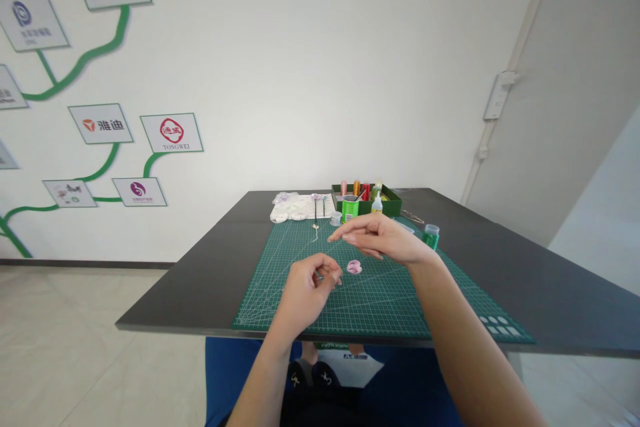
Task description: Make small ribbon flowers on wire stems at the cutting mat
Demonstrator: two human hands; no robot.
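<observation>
My left hand (311,287) hovers low over the green cutting mat (280,280), its thumb and fingertips pinched together. Whatever may lie in that pinch is too small to make out. Higher and to the right is my right hand (383,238), palm down, fingers stretched out to the left, with nothing visible in it. A small pale pink petal-like piece (354,267) lies on the mat between and just below the hands, touched by neither. Beyond them, a thin stem with a pale thread-like end (315,230) rests on the mat.
At the back, a green box (393,205) holds several thread spools. Before it stand a green can (350,208), a white glue bottle (377,204) and a small clear tub (336,219). A white cloth (300,205) lies left, a green-capped jar (431,237) right, tweezers (413,217) behind.
</observation>
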